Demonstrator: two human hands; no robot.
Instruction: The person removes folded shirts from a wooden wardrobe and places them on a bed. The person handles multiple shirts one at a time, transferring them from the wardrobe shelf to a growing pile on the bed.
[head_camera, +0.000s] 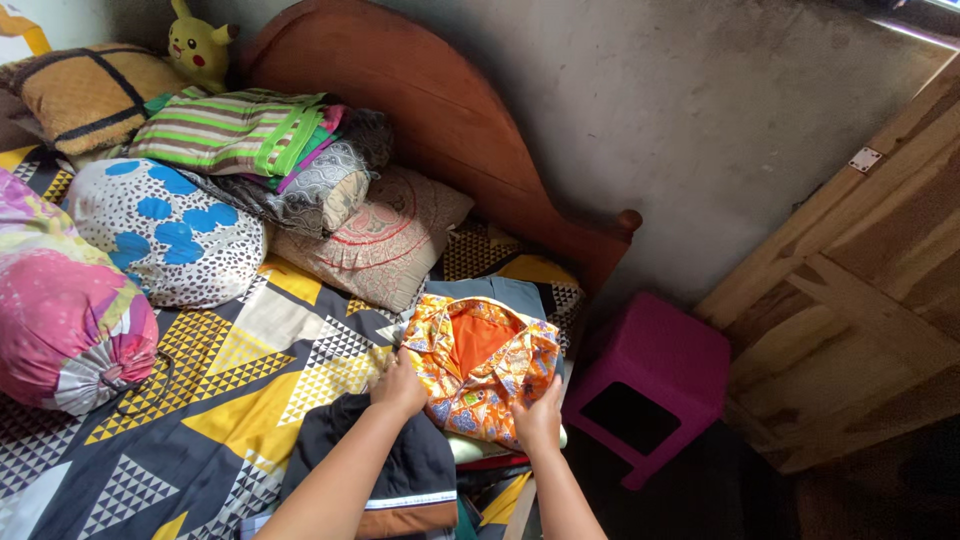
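Bedroom corner: bed, grey wall, wooden door.

A bed (250, 370) fills the left and lower left of the frame, under a sheet of yellow, black and white triangles. Its curved reddish wooden headboard (440, 110) runs from the top centre down to a knob near mid-frame, against a rough grey wall (700, 110) across the upper middle. Pillows (160, 225) and a pink bolster (65, 320) are heaped at the upper left, with a yellow plush toy (198, 45) behind them. A pink plastic stool (655, 380) stands on the dark floor (760, 500) just beside the bed, at lower right. A plank door (870, 290) takes the right edge; daylight shows at the upper right corner.
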